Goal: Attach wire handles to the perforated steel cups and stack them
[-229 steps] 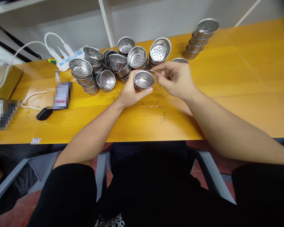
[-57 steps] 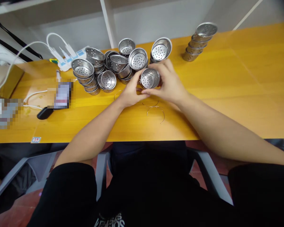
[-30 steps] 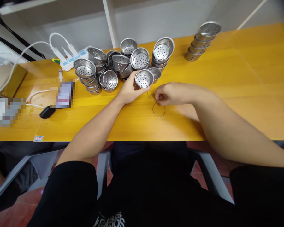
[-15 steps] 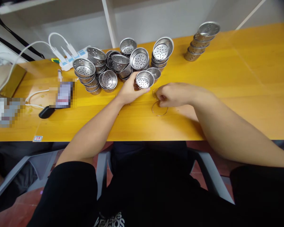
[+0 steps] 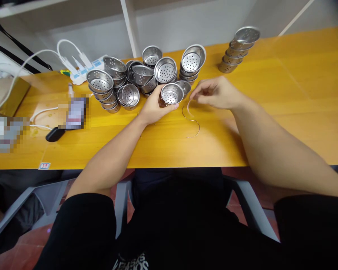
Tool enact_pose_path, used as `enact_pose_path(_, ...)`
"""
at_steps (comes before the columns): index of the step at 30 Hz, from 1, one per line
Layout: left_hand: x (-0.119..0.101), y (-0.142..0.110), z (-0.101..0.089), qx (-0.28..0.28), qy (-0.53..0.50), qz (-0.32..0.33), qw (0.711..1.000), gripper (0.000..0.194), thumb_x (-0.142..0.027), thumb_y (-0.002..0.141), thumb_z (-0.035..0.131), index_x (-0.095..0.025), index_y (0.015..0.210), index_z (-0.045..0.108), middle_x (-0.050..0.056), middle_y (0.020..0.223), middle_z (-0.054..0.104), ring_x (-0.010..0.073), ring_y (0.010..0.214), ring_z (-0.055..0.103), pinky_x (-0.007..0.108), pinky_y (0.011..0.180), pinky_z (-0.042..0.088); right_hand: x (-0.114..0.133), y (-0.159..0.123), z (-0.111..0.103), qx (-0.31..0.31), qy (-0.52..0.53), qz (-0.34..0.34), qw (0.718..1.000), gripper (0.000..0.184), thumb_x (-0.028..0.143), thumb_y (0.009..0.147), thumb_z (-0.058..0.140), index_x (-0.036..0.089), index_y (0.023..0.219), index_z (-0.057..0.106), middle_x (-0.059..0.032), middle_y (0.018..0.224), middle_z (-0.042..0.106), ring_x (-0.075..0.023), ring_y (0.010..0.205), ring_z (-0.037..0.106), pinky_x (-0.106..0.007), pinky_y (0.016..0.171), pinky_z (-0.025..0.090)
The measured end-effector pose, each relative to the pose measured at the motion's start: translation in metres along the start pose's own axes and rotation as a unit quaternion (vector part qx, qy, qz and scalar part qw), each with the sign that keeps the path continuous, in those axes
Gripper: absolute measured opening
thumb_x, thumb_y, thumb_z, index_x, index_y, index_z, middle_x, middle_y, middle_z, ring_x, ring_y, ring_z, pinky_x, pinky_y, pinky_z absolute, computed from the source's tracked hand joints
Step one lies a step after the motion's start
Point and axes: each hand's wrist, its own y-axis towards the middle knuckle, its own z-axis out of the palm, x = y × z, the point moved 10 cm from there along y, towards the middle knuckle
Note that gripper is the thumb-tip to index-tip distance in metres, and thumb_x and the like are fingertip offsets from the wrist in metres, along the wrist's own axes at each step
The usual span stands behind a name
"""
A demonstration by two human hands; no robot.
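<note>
My left hand (image 5: pixel 154 107) is closed around a small perforated metal cup (image 5: pixel 172 94), which stands mouth up with its holed bottom showing. To its right, my right hand (image 5: pixel 214 93) pinches the end of a thin curved wire (image 5: pixel 188 109) between thumb and fingers, just above the table. More bent thin wire (image 5: pixel 198 126) lies on the tabletop below that hand, in an S-like curve. Another perforated cup (image 5: pixel 184 87) sits just behind the held one. Close behind my left hand are several nested cups (image 5: pixel 130 94).
Along the back stand stacks of perforated cups (image 5: pixel 100 80), with a separate stack (image 5: pixel 233 56) at the back right. A white power strip (image 5: pixel 81 75) with cables, a phone (image 5: pixel 76 112) and a black mouse-like object (image 5: pixel 55 134) occupy the left of the yellow table (image 5: pixel 293 123).
My right hand has risen away from the table and slightly right, drawing one wire up off the loop that lay there. My left hand and its cup have stayed in place.
</note>
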Motion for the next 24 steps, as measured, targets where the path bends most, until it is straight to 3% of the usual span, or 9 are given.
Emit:
enact_pose_path(5,0.0,-0.001,0.001,0.013,0.005,0.011,1.0,0.121,-0.096,0.097,0.095,-0.033,0.188,0.045,0.02,0.186,0.069,0.0434,0.171,0.077,0.069,0.146,0.066,-0.026,0.004,-0.012,-0.022,-0.068,0.021,0.997,0.027,0.052,0.09,0.104,0.031,0.102,0.09,-0.0104,0.103,0.092,-0.0299,0.086,0.073,-0.053,0.089,0.069)
enact_pose_path(10,-0.005,-0.002,0.004,0.009,0.015,0.034,0.999,0.113,-0.099,0.099,0.092,-0.033,0.181,0.049,0.016,0.172,0.074,0.0391,0.161,0.081,0.066,0.143,0.067,-0.034,0.005,-0.007,-0.005,-0.141,0.014,0.99,0.034,0.06,0.1,0.101,0.029,0.114,0.096,-0.014,0.118,0.098,-0.0403,0.103,0.086,-0.062,0.111,0.072)
enact_pose_path(15,-0.009,0.0,-0.002,-0.017,0.03,0.06,0.998,0.121,-0.103,0.09,0.098,-0.033,0.176,0.05,0.013,0.159,0.076,0.0374,0.153,0.083,0.064,0.139,0.067,-0.029,0.004,-0.01,0.009,-0.243,-0.007,0.97,0.03,0.061,0.11,0.089,0.032,0.114,0.097,-0.0168,0.133,0.098,-0.0518,0.124,0.089,-0.071,0.125,0.068)
enact_pose_path(20,-0.021,0.001,-0.007,-0.017,0.028,0.041,0.999,0.122,-0.109,0.077,0.103,-0.03,0.163,0.066,0.014,0.162,0.079,0.0399,0.155,0.082,0.068,0.142,0.067,-0.025,0.005,-0.006,0.055,-0.311,0.002,0.949,0.02,0.047,0.113,0.08,0.029,0.111,0.09,-0.0203,0.141,0.096,-0.048,0.125,0.084,-0.067,0.122,0.063)
enact_pose_path(24,-0.029,-0.001,-0.012,-0.034,0.029,0.011,0.999,0.122,-0.109,0.07,0.107,-0.028,0.155,0.072,0.015,0.159,0.082,0.0413,0.153,0.082,0.071,0.145,0.065,-0.018,0.002,0.001,0.067,-0.273,0.022,0.959,0.03,0.061,0.111,0.081,0.032,0.106,0.079,-0.0194,0.13,0.092,-0.0432,0.111,0.076,-0.065,0.114,0.06)
